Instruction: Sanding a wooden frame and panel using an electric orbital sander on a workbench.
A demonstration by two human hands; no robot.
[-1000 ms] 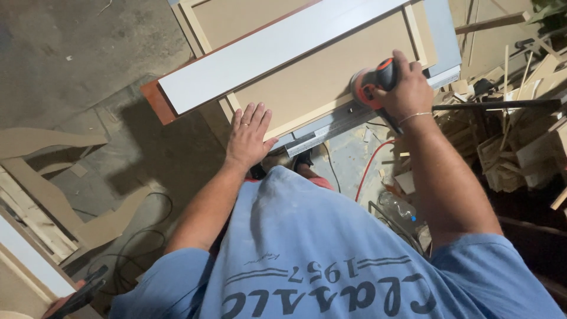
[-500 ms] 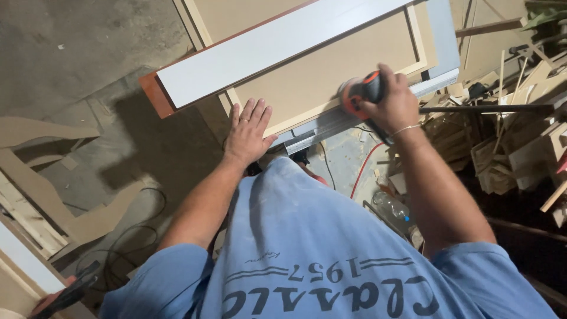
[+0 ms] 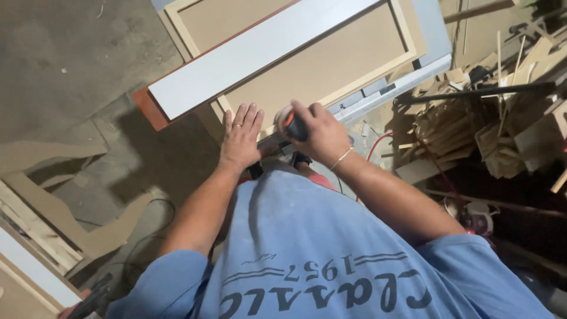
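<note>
I note the right hand [image 3: 322,134] clamped on the orange sander [image 3: 290,125], left hand [image 3: 241,140] flat just beside it on the door panel [image 3: 331,65].

Landmark: tan panel [image 3: 331,65].
- Panel: flat tan/beige w/ paler cream frame edge.
- Long board [image 3: 260,50] lying across panel: white top, red-brown edge at its lower-left end.
- Sander [image 3: 290,125] at panel's near edge, under right hand [image 3: 322,137]: black body w/ orange-red accent.
- Left hand [image 3: 241,140] beside it: thin gold-tone ring.
- Right wrist: thin silver-tone bracelet.
- Shirt [image 3: 331,260] below panel: light blue, dark navy print + stripes.
- Scrap pile [image 3: 472,124] right of panel: pale wood.
- Cable [image 3: 378,145] right of sander: red.
- Floor [image 3: 65,65] left of panel: grey-brown, mottled.
</note>
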